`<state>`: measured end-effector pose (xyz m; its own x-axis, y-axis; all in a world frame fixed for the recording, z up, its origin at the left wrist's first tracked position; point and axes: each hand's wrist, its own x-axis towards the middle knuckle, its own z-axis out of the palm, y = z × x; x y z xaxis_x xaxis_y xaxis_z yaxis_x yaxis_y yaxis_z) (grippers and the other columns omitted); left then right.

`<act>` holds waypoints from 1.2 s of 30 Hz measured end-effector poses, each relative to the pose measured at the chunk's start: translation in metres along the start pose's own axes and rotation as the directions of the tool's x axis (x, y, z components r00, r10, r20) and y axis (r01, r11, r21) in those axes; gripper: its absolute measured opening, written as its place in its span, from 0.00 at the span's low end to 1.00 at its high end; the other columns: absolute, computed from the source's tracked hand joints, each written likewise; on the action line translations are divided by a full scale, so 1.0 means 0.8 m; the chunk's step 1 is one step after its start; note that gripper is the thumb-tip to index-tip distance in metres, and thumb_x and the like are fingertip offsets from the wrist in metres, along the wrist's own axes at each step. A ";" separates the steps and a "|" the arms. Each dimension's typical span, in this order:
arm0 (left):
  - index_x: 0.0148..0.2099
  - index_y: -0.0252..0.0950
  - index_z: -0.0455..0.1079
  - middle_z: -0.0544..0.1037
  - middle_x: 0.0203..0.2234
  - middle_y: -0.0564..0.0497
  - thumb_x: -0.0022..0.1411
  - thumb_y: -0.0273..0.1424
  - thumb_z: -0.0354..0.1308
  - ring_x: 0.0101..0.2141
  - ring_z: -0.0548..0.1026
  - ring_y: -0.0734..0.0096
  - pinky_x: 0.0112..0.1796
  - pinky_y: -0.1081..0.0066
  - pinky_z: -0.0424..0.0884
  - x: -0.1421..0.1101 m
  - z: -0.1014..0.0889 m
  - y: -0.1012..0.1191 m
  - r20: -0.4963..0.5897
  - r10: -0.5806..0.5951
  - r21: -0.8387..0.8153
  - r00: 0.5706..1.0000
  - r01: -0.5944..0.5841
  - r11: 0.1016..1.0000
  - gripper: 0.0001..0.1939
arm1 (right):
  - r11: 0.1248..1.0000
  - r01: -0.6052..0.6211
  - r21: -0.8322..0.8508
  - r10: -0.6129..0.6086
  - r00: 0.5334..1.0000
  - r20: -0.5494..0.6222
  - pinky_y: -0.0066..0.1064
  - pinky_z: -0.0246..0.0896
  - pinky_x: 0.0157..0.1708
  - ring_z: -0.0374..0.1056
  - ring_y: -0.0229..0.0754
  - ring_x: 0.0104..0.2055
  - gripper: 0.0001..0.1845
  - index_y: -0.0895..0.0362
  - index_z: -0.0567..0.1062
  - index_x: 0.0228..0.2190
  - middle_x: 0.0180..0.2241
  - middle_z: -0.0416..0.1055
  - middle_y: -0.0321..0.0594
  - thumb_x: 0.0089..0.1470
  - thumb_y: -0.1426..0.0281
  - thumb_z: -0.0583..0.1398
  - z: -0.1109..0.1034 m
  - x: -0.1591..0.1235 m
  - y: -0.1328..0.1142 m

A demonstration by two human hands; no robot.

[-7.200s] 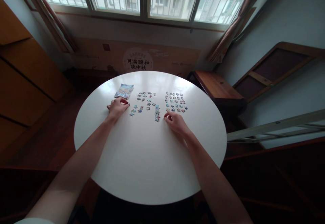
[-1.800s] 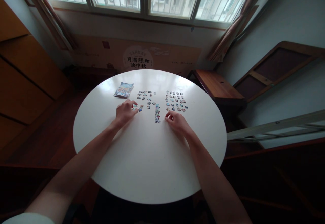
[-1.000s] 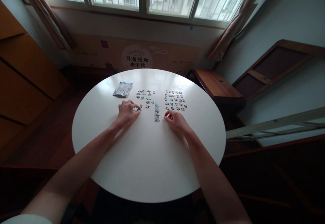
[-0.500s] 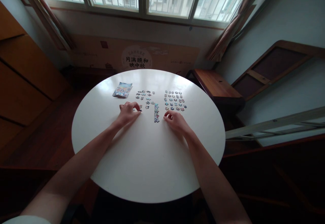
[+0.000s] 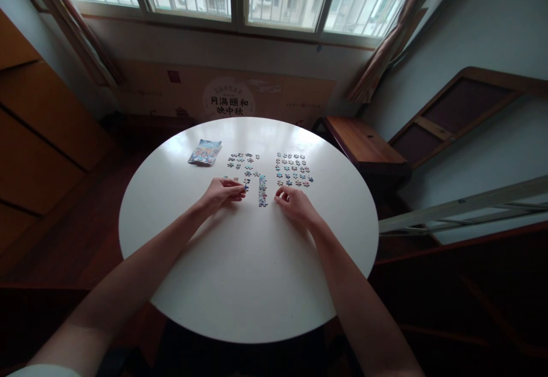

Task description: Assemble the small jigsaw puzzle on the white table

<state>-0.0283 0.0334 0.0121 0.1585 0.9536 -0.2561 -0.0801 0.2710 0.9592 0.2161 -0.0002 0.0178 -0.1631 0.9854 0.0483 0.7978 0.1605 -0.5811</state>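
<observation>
Both my hands rest on a round white table (image 5: 248, 286). My left hand (image 5: 222, 190) has its fingers pinched on a small puzzle piece (image 5: 245, 187), just left of a short joined strip of pieces (image 5: 262, 190). My right hand (image 5: 293, 203) lies curled right of that strip, fingertips near its lower end; whether it holds anything I cannot make out. Loose pieces lie in two groups behind: a left group (image 5: 242, 161) and a tidier right group (image 5: 293, 169). A colourful picture card (image 5: 204, 151) lies at the far left.
A dark wooden side table (image 5: 363, 146) stands past the table's right edge. A cardboard box with printed characters (image 5: 226, 102) sits under the window. Wooden cabinets (image 5: 38, 120) line the left wall. A framed board (image 5: 462, 109) leans at right.
My left hand has slid right from near the picture card to beside the joined strip, now pinching a piece. My right hand has stayed by the strip.
</observation>
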 end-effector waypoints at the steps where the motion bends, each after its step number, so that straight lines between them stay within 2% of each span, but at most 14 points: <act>1: 0.32 0.26 0.76 0.80 0.25 0.43 0.36 0.34 0.76 0.27 0.79 0.65 0.31 0.68 0.77 0.000 0.000 0.001 -0.005 -0.022 -0.017 1.000 0.022 1.000 0.21 | 1.000 0.001 0.001 -0.001 1.000 -0.001 0.27 0.53 0.30 0.65 0.37 0.29 0.05 0.55 0.75 0.31 0.27 0.73 0.36 0.54 0.68 0.59 0.000 0.000 0.000; 9: 0.32 0.26 0.77 0.81 0.24 0.41 0.38 0.33 0.75 0.29 0.80 0.63 0.32 0.68 0.78 -0.001 0.001 0.003 -0.008 -0.051 -0.012 0.999 0.050 0.999 0.19 | 0.999 0.002 0.048 -0.001 1.000 -0.027 0.28 0.52 0.30 0.63 0.36 0.28 0.05 0.56 0.76 0.30 0.26 0.72 0.36 0.52 0.70 0.60 0.003 0.001 0.003; 12: 0.33 0.27 0.77 0.81 0.26 0.41 0.39 0.36 0.75 0.28 0.80 0.64 0.29 0.70 0.77 -0.004 0.003 0.006 0.001 -0.052 0.036 0.999 0.052 0.998 0.21 | 0.975 0.053 0.216 -0.036 0.996 -0.083 0.29 0.48 0.27 0.57 0.34 0.24 0.07 0.57 0.78 0.31 0.20 0.63 0.32 0.51 0.69 0.59 0.006 0.003 -0.001; 14: 0.34 0.28 0.78 0.82 0.28 0.40 0.39 0.38 0.75 0.28 0.80 0.64 0.28 0.72 0.75 -0.006 0.004 0.008 0.022 -0.048 0.075 0.999 0.046 0.996 0.22 | 0.890 0.071 0.450 -0.058 0.997 -0.043 0.29 0.44 0.25 0.50 0.32 0.21 0.11 0.59 0.79 0.34 0.17 0.55 0.29 0.51 0.67 0.59 0.007 0.003 -0.008; 17: 0.35 0.29 0.79 0.82 0.31 0.40 0.39 0.40 0.74 0.28 0.80 0.64 0.27 0.72 0.74 -0.008 0.005 0.008 0.050 -0.038 0.113 0.998 0.032 0.993 0.23 | 0.625 -0.058 0.778 -0.087 0.986 0.144 0.29 0.38 0.23 0.42 0.31 0.19 0.19 0.61 0.78 0.43 0.16 0.49 0.25 0.50 0.65 0.60 0.005 0.000 -0.022; 19: 0.35 0.29 0.79 0.82 0.32 0.39 0.39 0.42 0.74 0.29 0.80 0.64 0.28 0.72 0.74 -0.008 0.005 0.008 0.063 -0.032 0.129 0.998 0.024 0.991 0.24 | 0.479 -0.171 0.861 -0.114 0.960 0.254 0.29 0.35 0.22 0.39 0.30 0.19 0.23 0.62 0.76 0.46 0.15 0.46 0.23 0.48 0.67 0.61 0.003 -0.003 -0.029; 20: 0.35 0.29 0.79 0.82 0.32 0.39 0.40 0.42 0.74 0.29 0.80 0.64 0.28 0.72 0.73 -0.009 0.005 0.007 0.067 -0.027 0.137 0.997 0.018 0.990 0.24 | 0.434 -0.214 0.875 -0.127 0.947 0.294 0.29 0.33 0.22 0.38 0.29 0.19 0.24 0.63 0.76 0.47 0.15 0.45 0.23 0.47 0.68 0.62 0.002 -0.005 -0.031; 23: 0.36 0.30 0.79 0.82 0.32 0.40 0.41 0.43 0.73 0.29 0.80 0.65 0.27 0.73 0.72 -0.009 0.006 0.006 0.074 0.001 0.152 0.997 -0.012 0.988 0.24 | 0.367 -0.288 0.884 -0.145 0.921 0.361 0.29 0.32 0.22 0.37 0.28 0.18 0.25 0.65 0.75 0.47 0.14 0.45 0.21 0.46 0.72 0.61 0.000 -0.007 -0.033; 27: 0.38 0.31 0.79 0.82 0.32 0.41 0.44 0.42 0.72 0.27 0.80 0.67 0.26 0.74 0.71 -0.013 0.010 0.005 0.094 0.042 0.161 0.995 -0.057 0.985 0.22 | 0.340 -0.321 0.884 -0.163 0.906 0.392 0.28 0.33 0.21 0.36 0.28 0.17 0.25 0.65 0.75 0.47 0.13 0.45 0.21 0.44 0.75 0.58 0.000 -0.006 -0.030; 30: 0.38 0.31 0.80 0.82 0.31 0.41 0.45 0.40 0.71 0.27 0.79 0.67 0.26 0.74 0.70 -0.015 0.013 0.006 0.091 0.058 0.167 0.994 -0.073 0.983 0.21 | 0.362 -0.328 0.872 -0.169 0.897 0.408 0.28 0.34 0.20 0.35 0.28 0.17 0.25 0.64 0.76 0.47 0.12 0.44 0.20 0.44 0.75 0.57 0.000 -0.005 -0.028; 33: 0.38 0.30 0.80 0.82 0.31 0.40 0.45 0.40 0.71 0.23 0.78 0.70 0.24 0.74 0.69 -0.016 0.014 0.006 0.078 0.080 0.168 0.994 -0.092 0.981 0.20 | 0.432 -0.283 0.856 -0.151 0.914 0.378 0.28 0.35 0.20 0.36 0.28 0.17 0.24 0.64 0.77 0.47 0.13 0.43 0.21 0.45 0.72 0.59 0.001 -0.005 -0.029; 36: 0.37 0.30 0.80 0.82 0.30 0.41 0.46 0.41 0.71 0.20 0.75 0.73 0.23 0.74 0.69 -0.016 0.016 0.004 0.100 0.106 0.156 0.989 -0.121 0.980 0.20 | 0.589 -0.126 0.799 -0.094 0.970 0.222 0.28 0.36 0.21 0.39 0.29 0.19 0.25 0.64 0.77 0.46 0.14 0.47 0.23 0.46 0.65 0.63 0.006 -0.004 -0.030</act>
<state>-0.0178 0.0201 0.0198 0.2469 0.9589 -0.1399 0.0556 0.1301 0.9899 0.1946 -0.0075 0.0278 -0.3621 0.9287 -0.0794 0.0267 -0.0748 -0.9968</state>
